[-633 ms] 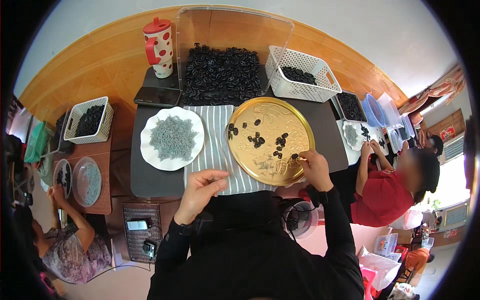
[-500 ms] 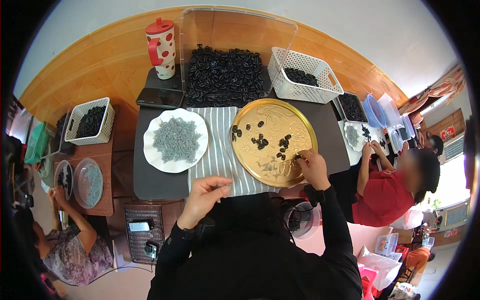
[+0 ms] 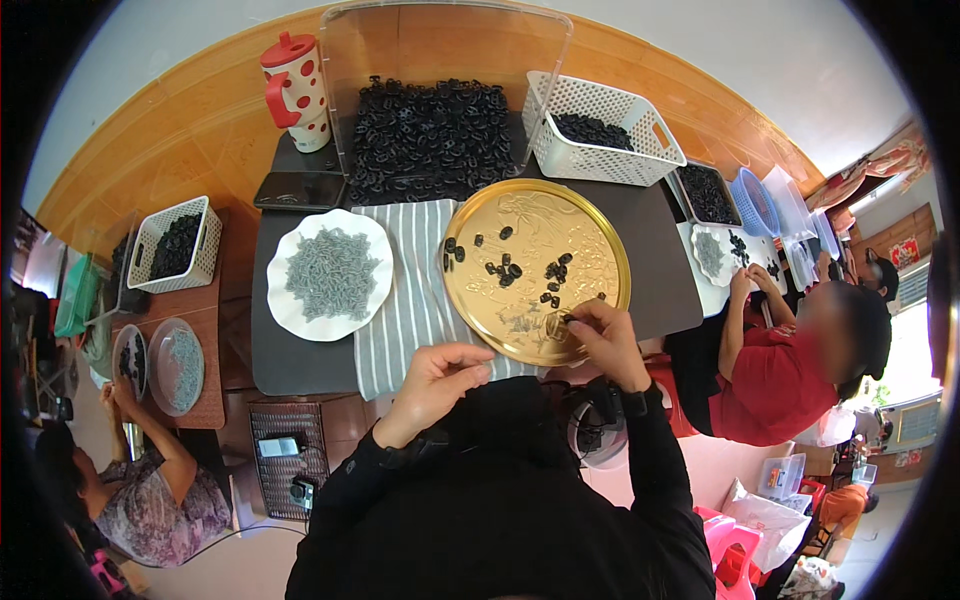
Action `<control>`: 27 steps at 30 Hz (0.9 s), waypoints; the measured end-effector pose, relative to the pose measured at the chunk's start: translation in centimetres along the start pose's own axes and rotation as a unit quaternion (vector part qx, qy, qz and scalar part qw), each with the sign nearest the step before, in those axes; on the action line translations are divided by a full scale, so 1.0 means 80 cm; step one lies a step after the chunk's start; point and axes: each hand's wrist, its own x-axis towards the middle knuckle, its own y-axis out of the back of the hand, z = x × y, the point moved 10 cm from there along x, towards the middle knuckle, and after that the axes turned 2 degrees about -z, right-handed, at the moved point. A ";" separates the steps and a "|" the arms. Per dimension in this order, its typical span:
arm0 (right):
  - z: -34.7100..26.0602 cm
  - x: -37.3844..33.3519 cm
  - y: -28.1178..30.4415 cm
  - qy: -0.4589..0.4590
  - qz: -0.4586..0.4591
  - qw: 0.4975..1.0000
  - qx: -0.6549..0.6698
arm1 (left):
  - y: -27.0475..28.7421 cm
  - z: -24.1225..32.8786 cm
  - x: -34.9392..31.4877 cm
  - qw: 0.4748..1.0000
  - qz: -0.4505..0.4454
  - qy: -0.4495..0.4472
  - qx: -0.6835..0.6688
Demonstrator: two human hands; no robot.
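Observation:
Over the near right rim of a round gold tray (image 3: 600, 210), my right hand (image 3: 612, 348) pinches a small black plastic piece (image 3: 570, 318). Several similar black pieces (image 3: 505, 272) lie scattered on the tray, with a few grey screw-like bits (image 3: 522, 322) near its front. My left hand (image 3: 435, 388) hovers at the near edge of a grey-and-white striped cloth (image 3: 405, 290). Its fingers are loosely curled, with thumb and forefinger a little apart and nothing visible between them. A white scalloped plate (image 3: 280, 290) heaped with grey screw-like pieces (image 3: 332, 272) stands left of the cloth.
Behind the tray stand a clear bin (image 3: 560, 60) of black pieces and a white perforated basket (image 3: 610, 170). A dotted tumbler (image 3: 300, 100) and a phone (image 3: 300, 190) are at the back left. People work at tables on both sides; one wears a red top (image 3: 770, 390).
My right hand has drawn slightly toward me with the black piece, near the tray's front. My left hand has shifted right, closer to the tray. The whole view has tilted a little.

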 end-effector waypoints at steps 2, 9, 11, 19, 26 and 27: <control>-0.012 -0.005 -0.021 0.029 -0.024 0.996 0.076 | -0.014 -0.006 0.012 1.000 -0.005 -0.006 0.014; -0.020 -0.015 -0.060 -0.010 -0.072 0.972 0.222 | -0.039 -0.020 0.041 1.000 0.004 -0.028 0.013; -0.028 -0.018 -0.063 0.014 -0.063 0.967 0.247 | -0.039 -0.011 0.046 0.997 0.041 -0.069 0.010; -0.071 -0.025 -0.039 0.148 0.010 0.981 0.126 | -0.017 -0.004 0.048 0.993 0.073 -0.086 0.044; -0.045 0.004 0.070 0.208 0.154 0.912 -0.320 | 0.041 0.017 0.028 0.982 0.161 -0.088 0.035; -0.037 0.005 0.070 0.208 0.152 0.912 -0.318 | 0.045 0.018 0.022 0.978 0.172 -0.093 0.071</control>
